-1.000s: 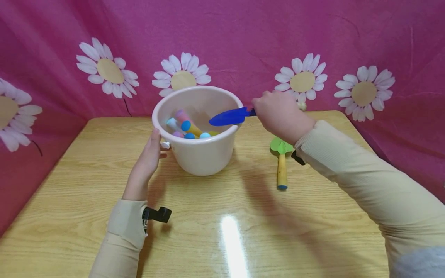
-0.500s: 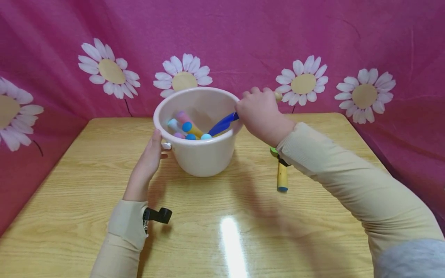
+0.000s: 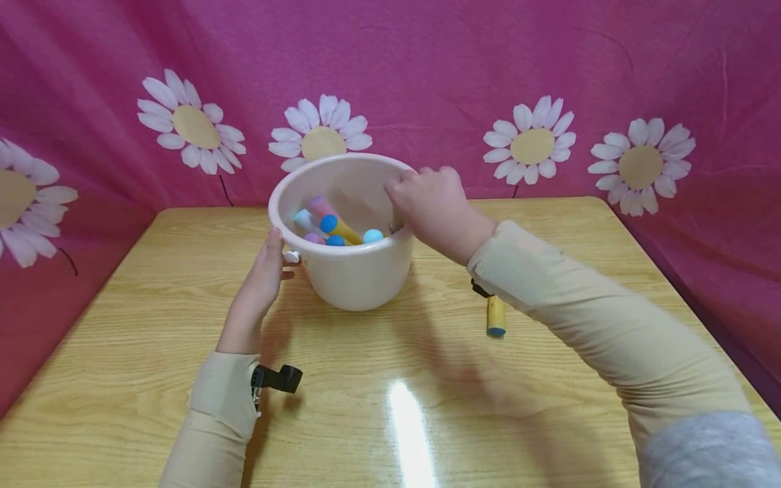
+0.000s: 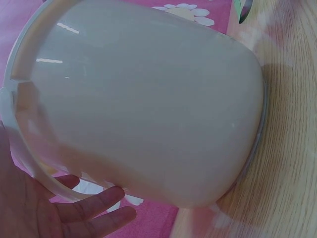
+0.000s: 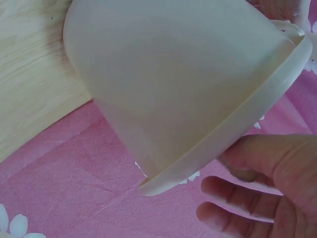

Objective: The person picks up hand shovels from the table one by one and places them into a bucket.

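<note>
A white plastic bucket (image 3: 360,278) stands on the wooden table, with a white bail handle (image 4: 42,171) at its side. My left hand (image 3: 259,281) touches the bucket's left side, thumb at the rim and fingers extended. Over the right rim lies my right hand (image 3: 436,213); its thumb and some fingertips are hidden behind the rim in the right wrist view (image 5: 267,183). Whether it grips anything there cannot be seen. The blue trowel is out of sight. Inside lie several coloured pieces, including a yellow stick (image 3: 346,234) with a blue end and a light-blue rounded piece (image 3: 373,236).
The yellow handle (image 3: 496,318) of a green trowel shows on the table (image 3: 342,379) beneath my right forearm, which covers its blade. Pink cloth (image 3: 415,81) with printed daisies hangs behind the table and on both sides.
My right hand moves left and down to the bucket's rim, and the blue trowel goes out of sight. The light-blue piece shifts slightly right. My left hand stays at the bucket.
</note>
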Motion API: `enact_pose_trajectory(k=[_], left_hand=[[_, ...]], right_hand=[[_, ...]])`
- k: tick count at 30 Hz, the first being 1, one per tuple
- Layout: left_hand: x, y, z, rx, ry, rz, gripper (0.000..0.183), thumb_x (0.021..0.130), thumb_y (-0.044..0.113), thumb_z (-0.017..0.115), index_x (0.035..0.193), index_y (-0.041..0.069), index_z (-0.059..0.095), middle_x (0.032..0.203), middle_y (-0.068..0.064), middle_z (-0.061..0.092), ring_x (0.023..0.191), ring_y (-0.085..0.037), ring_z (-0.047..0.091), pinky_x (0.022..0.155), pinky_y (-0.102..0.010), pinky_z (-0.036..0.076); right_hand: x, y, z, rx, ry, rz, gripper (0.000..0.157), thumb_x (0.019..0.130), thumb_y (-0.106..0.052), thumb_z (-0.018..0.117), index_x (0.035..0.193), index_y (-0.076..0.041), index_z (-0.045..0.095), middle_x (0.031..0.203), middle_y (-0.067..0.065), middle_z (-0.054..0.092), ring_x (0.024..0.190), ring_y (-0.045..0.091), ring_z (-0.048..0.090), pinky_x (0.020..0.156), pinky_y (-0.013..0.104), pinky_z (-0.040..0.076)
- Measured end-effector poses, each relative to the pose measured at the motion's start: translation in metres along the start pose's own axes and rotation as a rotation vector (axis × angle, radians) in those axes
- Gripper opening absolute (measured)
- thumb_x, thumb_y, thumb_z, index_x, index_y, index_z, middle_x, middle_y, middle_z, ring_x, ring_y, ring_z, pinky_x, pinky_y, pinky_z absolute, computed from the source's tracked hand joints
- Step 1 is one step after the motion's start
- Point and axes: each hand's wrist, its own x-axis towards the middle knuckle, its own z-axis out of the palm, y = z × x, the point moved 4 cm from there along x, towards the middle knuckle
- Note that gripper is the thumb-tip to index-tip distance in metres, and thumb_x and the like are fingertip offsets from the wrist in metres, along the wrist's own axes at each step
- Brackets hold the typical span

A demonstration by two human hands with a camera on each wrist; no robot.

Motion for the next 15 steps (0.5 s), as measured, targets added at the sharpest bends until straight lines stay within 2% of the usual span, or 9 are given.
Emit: enact_pose_trajectory(k=[4,8,11,15], left_hand=[[0.000,0.000,0.000,0.004,0.001,0.005,0.063,0.096,0.043,0.002,0.139,-0.001,0.018,0.129,-0.024,0.031,0.106,-0.042,0.037,0.089,-0.055,0.033],[0.000,-0.001,0.000,0.003,0.004,0.001,0.063,0.096,0.043,0.002,0.139,0.000,0.016,0.131,-0.024,0.030,0.106,-0.043,0.037,0.089,-0.054,0.033],[0.001,-0.001,0.000,-0.003,0.009,-0.001,0.063,0.096,0.044,0.003,0.139,0.000,0.017,0.131,-0.024,0.030,0.105,-0.042,0.037,0.089,-0.054,0.033],[0.001,0.000,0.000,-0.001,0.012,-0.003,0.064,0.096,0.044,0.004,0.139,-0.001,0.017,0.132,-0.023,0.029,0.105,-0.041,0.037,0.089,-0.054,0.033]], right_hand=[[-0.003,0.002,0.003,0.037,0.018,0.028,0.024,0.082,-0.015,0.065,0.100,-0.004,0.054,0.084,0.010,0.060,0.067,0.028,0.059,0.054,0.041,0.047],[-0.005,0.009,0.006,0.065,0.019,0.093,0.018,0.084,-0.010,0.060,0.099,-0.002,0.055,0.083,0.012,0.061,0.067,0.029,0.060,0.054,0.044,0.047],[-0.006,0.014,0.009,0.088,-0.002,0.144,0.014,0.087,-0.008,0.053,0.098,-0.001,0.056,0.081,0.012,0.061,0.067,0.028,0.059,0.055,0.045,0.047],[-0.008,0.021,0.018,0.123,-0.068,0.217,0.017,0.088,-0.012,0.050,0.095,0.001,0.056,0.079,0.013,0.060,0.068,0.029,0.058,0.057,0.046,0.047]])
